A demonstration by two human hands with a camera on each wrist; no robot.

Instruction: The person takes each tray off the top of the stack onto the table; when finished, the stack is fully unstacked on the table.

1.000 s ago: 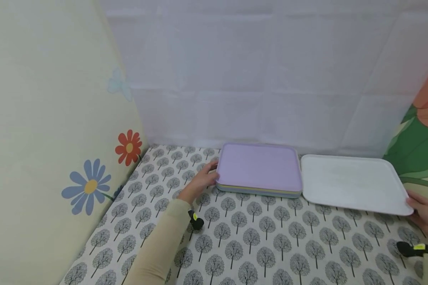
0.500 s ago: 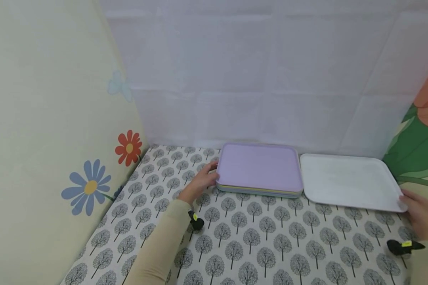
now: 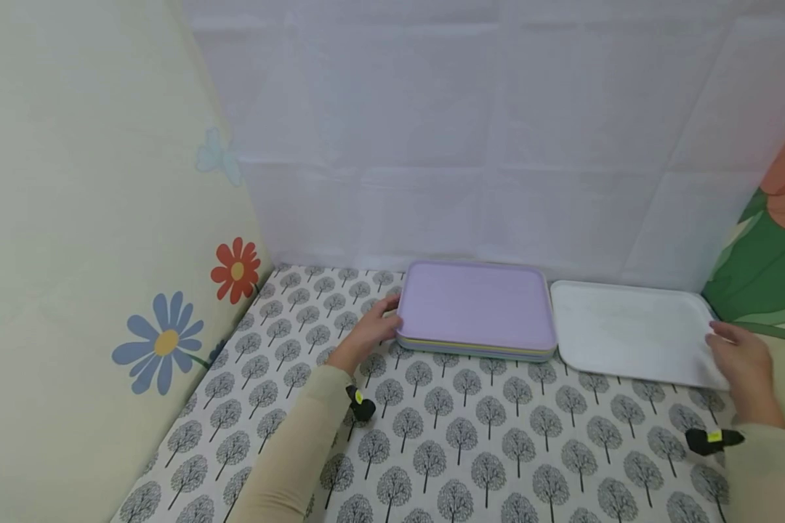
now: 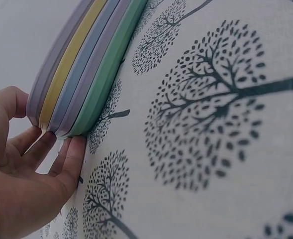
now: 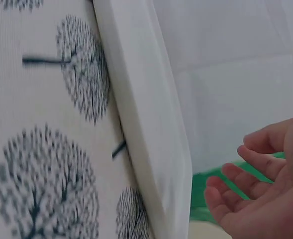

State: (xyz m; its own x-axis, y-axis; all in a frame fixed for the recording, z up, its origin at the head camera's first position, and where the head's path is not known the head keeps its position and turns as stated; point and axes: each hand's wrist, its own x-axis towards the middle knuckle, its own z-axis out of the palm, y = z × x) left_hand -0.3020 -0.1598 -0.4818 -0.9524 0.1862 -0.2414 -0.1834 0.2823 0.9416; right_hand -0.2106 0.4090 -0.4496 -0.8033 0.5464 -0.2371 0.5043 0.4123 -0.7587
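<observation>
In the head view a neat stack of shallow trays lies on the cloth, a lilac one on top. The left wrist view shows its rims in lilac, yellow, blue, purple and green. My left hand holds the stack's left end, thumb at the top rim and fingertips along the lower rims. Right beside the stack lies a white tray. My right hand overlaps its right end in the head view. Seen from the right wrist, that hand has loosely bent fingers, apart from the tray's rim.
A cloth printed with trees covers the table. Behind the trays hangs a creased white sheet. Walls with painted flowers stand at the left and right.
My right hand pushed the white tray slightly left and back, against the stack, then let go of its right edge and moved left over it. My left hand stays at the stack.
</observation>
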